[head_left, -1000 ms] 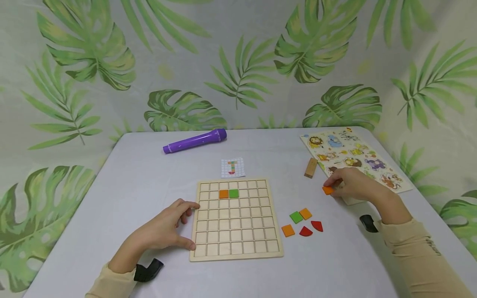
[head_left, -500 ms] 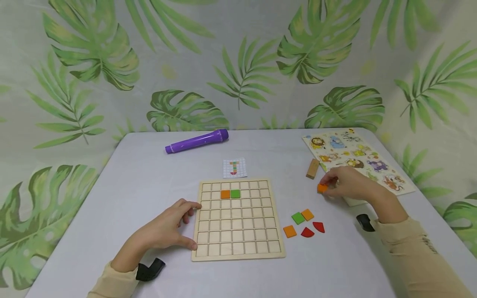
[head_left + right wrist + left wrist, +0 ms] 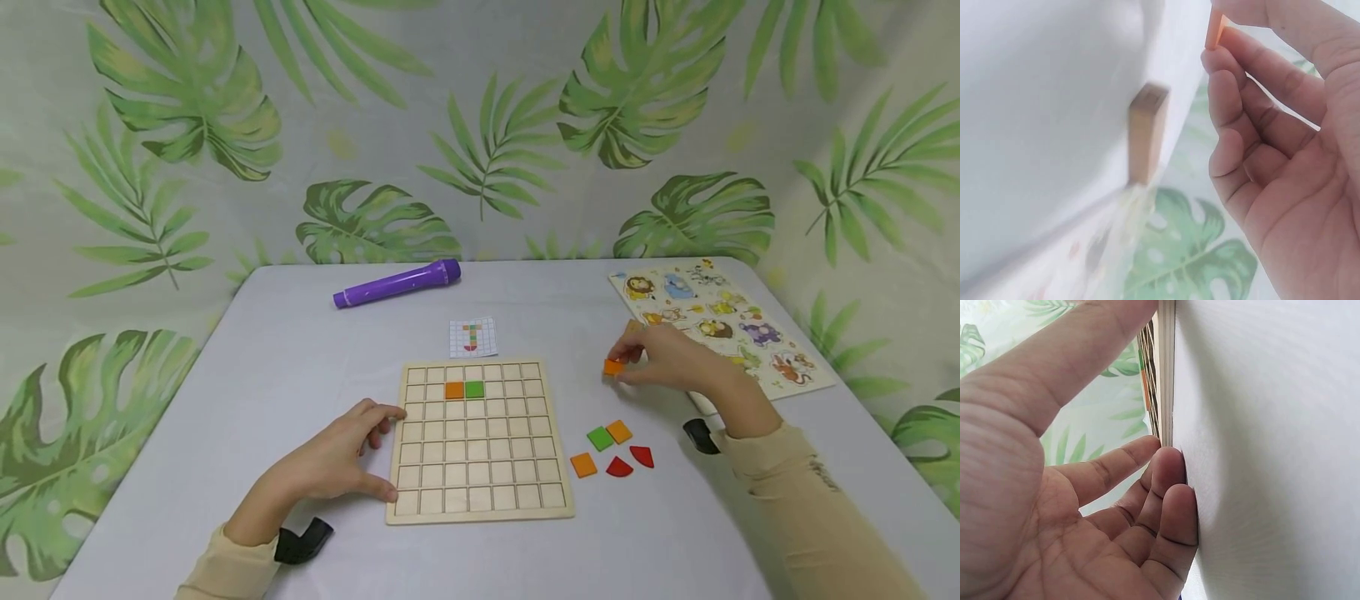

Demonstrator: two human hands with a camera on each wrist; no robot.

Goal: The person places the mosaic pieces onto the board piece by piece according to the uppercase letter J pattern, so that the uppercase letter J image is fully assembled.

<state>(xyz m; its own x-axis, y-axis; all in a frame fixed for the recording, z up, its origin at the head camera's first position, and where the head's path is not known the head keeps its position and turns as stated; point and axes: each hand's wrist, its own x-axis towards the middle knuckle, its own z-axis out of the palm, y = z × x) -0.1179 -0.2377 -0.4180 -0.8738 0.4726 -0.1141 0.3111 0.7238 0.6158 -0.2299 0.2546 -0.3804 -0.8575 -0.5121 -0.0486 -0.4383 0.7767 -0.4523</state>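
My right hand [image 3: 663, 354] pinches an orange square tile [image 3: 613, 367] between thumb and fingertips, over the table right of the grid board. In the right wrist view that tile [image 3: 1215, 28] shows edge-on at the fingertips. My left hand [image 3: 337, 457] rests at the left side of the wooden grid board [image 3: 486, 429], thumb and index fingertip spread apart against its edge. On the board, an orange tile [image 3: 454, 390] and a green tile [image 3: 475, 389] sit side by side in the second row. The left wrist view shows the board's edge [image 3: 1167, 375] by the fingertips.
Right of the board lie a loose green tile [image 3: 601, 438], orange tiles [image 3: 583, 465] and red quarter-round pieces [image 3: 619, 467]. Behind it are a pattern card [image 3: 473, 337] and a purple toy microphone [image 3: 397, 284]. A wooden block [image 3: 1146, 134] and an animal puzzle board [image 3: 761, 333] are at the right.
My right hand has carried the orange tile leftward from beside the puzzle board, toward the grid board. My left hand has kept its place at the board's edge.
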